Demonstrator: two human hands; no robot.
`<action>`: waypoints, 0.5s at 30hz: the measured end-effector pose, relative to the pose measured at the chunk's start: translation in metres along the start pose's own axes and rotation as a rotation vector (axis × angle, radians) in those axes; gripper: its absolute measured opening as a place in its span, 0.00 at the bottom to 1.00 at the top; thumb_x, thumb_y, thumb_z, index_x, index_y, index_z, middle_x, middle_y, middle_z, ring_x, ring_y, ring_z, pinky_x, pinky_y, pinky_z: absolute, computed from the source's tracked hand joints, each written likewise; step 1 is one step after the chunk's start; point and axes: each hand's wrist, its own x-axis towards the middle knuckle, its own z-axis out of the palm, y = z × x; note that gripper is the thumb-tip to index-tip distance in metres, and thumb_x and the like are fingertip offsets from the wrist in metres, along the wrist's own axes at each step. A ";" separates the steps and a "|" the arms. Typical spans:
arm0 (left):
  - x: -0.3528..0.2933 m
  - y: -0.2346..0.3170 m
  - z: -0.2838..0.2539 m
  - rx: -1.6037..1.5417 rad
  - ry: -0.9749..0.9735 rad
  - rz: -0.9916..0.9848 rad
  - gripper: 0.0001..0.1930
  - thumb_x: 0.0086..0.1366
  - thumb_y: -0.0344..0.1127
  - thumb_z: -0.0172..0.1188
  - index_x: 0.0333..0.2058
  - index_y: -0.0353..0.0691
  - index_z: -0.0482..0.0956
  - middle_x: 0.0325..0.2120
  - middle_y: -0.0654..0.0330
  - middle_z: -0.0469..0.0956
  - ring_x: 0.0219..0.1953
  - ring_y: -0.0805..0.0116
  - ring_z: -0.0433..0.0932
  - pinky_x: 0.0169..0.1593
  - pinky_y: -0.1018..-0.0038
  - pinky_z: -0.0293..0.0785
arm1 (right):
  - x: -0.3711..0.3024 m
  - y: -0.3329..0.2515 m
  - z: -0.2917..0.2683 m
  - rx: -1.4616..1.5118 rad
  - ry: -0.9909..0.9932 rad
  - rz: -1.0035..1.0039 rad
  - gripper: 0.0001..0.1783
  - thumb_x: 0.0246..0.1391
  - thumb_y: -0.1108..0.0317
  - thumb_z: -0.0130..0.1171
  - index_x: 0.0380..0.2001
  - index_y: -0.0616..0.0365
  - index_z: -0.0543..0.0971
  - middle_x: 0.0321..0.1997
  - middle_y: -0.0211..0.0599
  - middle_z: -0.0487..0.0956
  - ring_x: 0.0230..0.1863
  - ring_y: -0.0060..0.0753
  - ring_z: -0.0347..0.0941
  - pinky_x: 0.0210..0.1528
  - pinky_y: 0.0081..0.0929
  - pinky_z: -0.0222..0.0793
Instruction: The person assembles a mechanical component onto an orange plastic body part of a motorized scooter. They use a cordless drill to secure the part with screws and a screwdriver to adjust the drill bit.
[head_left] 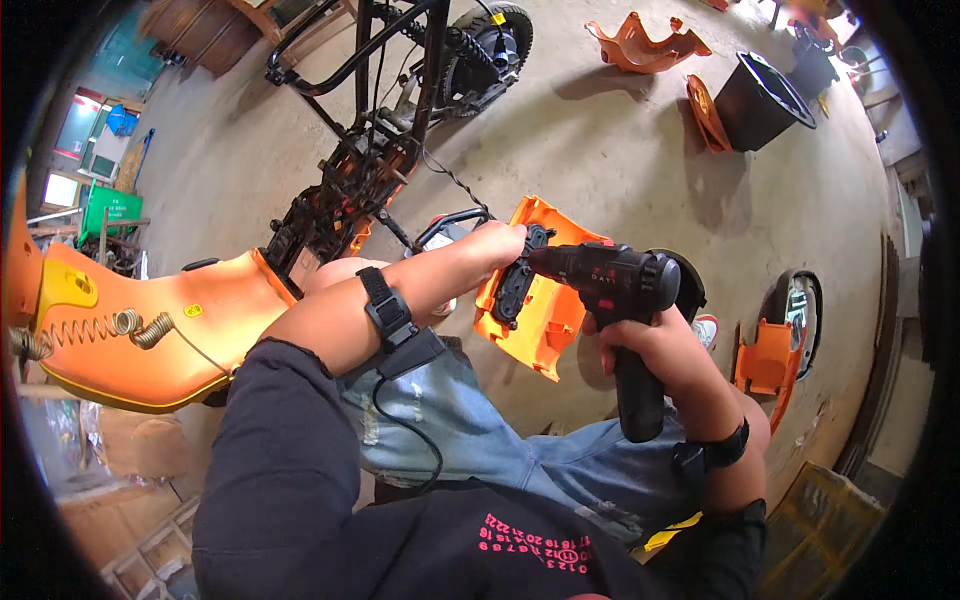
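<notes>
My right hand (655, 345) is wrapped round the grip of a black cordless drill (615, 275). The drill lies level, with its nose pointing left at a long black plastic part (515, 285). That part is set along the inner side of a curved orange plastic panel (548, 325), which is tilted in front of my knees. My left hand (503, 243) is closed at the left edge of the panel, beside the upper end of the black part. Its fingertips are mostly hidden, and so is the drill's tip against the part.
A stripped scooter frame (345, 165) with its wheel (490, 55) stands ahead, and an orange scooter body (160, 330) is at my left. On the concrete floor lie an orange cover (648, 45), a black bin (765, 105) and an orange-and-black panel (775, 355).
</notes>
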 end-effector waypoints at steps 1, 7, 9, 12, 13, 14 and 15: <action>0.000 0.001 -0.001 0.047 0.027 -0.001 0.13 0.62 0.35 0.57 0.34 0.27 0.79 0.29 0.49 0.82 0.26 0.59 0.83 0.30 0.63 0.82 | 0.000 0.000 0.001 -0.011 0.002 0.016 0.19 0.44 0.79 0.56 0.44 0.64 0.73 0.33 0.38 0.78 0.23 0.27 0.74 0.27 0.24 0.72; -0.018 0.012 0.008 0.089 0.072 -0.045 0.15 0.62 0.37 0.56 0.34 0.27 0.79 0.28 0.50 0.82 0.26 0.61 0.83 0.30 0.64 0.81 | 0.003 0.005 -0.004 0.008 0.003 -0.003 0.21 0.46 0.81 0.56 0.47 0.62 0.71 0.33 0.38 0.79 0.22 0.30 0.75 0.25 0.28 0.73; -0.023 0.016 0.010 0.106 0.053 -0.042 0.15 0.62 0.38 0.56 0.34 0.27 0.79 0.28 0.50 0.82 0.26 0.61 0.83 0.30 0.64 0.81 | 0.004 0.007 -0.004 -0.002 -0.002 -0.002 0.21 0.46 0.81 0.56 0.46 0.63 0.71 0.33 0.38 0.79 0.22 0.30 0.75 0.25 0.28 0.73; -0.023 0.019 0.011 0.116 0.033 -0.023 0.15 0.62 0.39 0.57 0.35 0.28 0.80 0.29 0.50 0.82 0.26 0.62 0.83 0.29 0.65 0.81 | 0.001 0.008 0.001 0.023 0.017 -0.016 0.18 0.46 0.81 0.55 0.44 0.64 0.72 0.31 0.38 0.78 0.21 0.30 0.75 0.25 0.28 0.73; -0.020 0.016 0.008 0.102 0.037 -0.013 0.16 0.61 0.39 0.58 0.35 0.28 0.80 0.29 0.50 0.82 0.26 0.62 0.83 0.29 0.65 0.81 | 0.001 0.008 0.003 0.039 0.022 -0.019 0.17 0.46 0.81 0.55 0.43 0.64 0.72 0.31 0.38 0.78 0.21 0.30 0.74 0.25 0.29 0.72; -0.016 0.015 0.007 0.089 0.038 -0.001 0.16 0.61 0.40 0.59 0.35 0.28 0.80 0.29 0.51 0.82 0.26 0.63 0.83 0.29 0.66 0.81 | 0.000 0.006 0.003 0.026 0.041 -0.022 0.16 0.46 0.81 0.55 0.42 0.64 0.73 0.29 0.38 0.78 0.20 0.31 0.74 0.24 0.29 0.72; -0.015 0.012 0.005 0.080 0.045 0.008 0.16 0.61 0.40 0.59 0.35 0.28 0.80 0.29 0.51 0.82 0.26 0.63 0.83 0.29 0.66 0.81 | -0.002 0.003 0.004 0.015 0.053 -0.021 0.15 0.45 0.81 0.55 0.41 0.65 0.73 0.27 0.38 0.77 0.20 0.31 0.74 0.24 0.29 0.71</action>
